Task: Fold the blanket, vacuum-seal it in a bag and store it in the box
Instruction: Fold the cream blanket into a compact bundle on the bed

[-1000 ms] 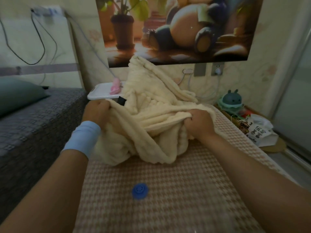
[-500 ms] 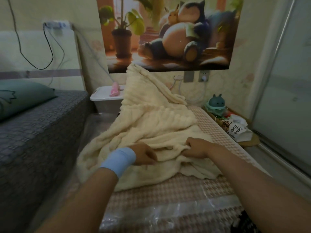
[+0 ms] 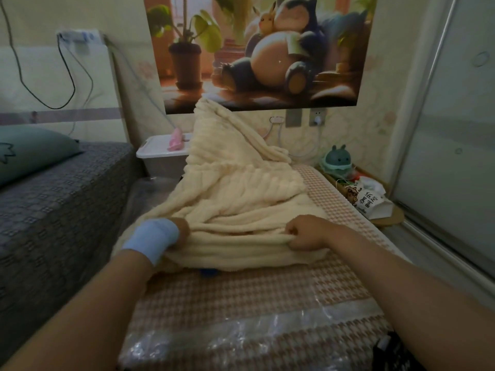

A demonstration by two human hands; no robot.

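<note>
A cream ribbed blanket (image 3: 235,188) lies rumpled on the houndstooth mat (image 3: 267,293), its far end leaning up against the wall. My left hand (image 3: 180,231), with a blue wristband, grips the blanket's near fold at the left. My right hand (image 3: 302,232) grips the same fold at the right, fingers curled around it. A clear vacuum bag (image 3: 241,336) lies flat on the mat in front of me; its blue valve cap (image 3: 208,272) peeks out under the blanket's near edge. A white lidded storage box (image 3: 160,153) stands behind the blanket at the wall.
A grey-covered bed (image 3: 59,210) with a green pillow (image 3: 29,151) runs along the left. A pink object (image 3: 175,139) rests on the box lid. A teal toy (image 3: 336,160) and a printed bag (image 3: 369,200) sit at the right. A sliding door (image 3: 450,129) closes off the right.
The blanket has gone from bunched up between my hands to spread over the mat. Both hands now grip its near fold, which hangs slightly raised over the blue cap.
</note>
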